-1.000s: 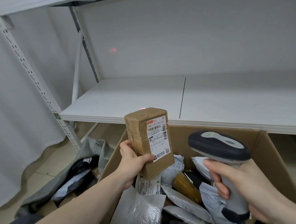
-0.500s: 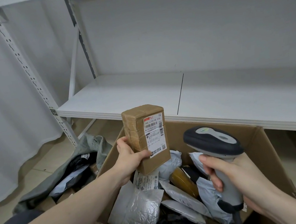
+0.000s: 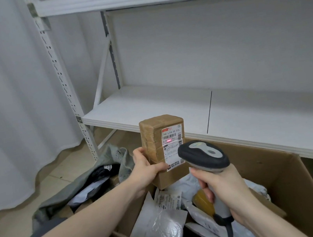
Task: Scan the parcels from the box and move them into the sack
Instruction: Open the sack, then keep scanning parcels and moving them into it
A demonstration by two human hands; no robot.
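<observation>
The brown parcel [image 3: 162,152] stands upright in the air above the box's far-left corner, white label [image 3: 173,147] facing us, and there's a red dot of light sitting on that label just under the barcode. The left hand [image 3: 146,170] grips the parcel from the left side, thumb across the front at the label's lower edge, fingers curled behind. Just to the right, the right hand [image 3: 223,188] is wrapped around the scanner [image 3: 204,158], its dark head nearly against the label's lower right corner. Below them the box [image 3: 284,178] sits open, filled with grey and silver mailers [image 3: 160,224]. Beyond its left edge lies the grey sack [image 3: 115,161] on the floor, mouth open, dark and white packets inside. Behind runs a white shelf [image 3: 149,105].
</observation>
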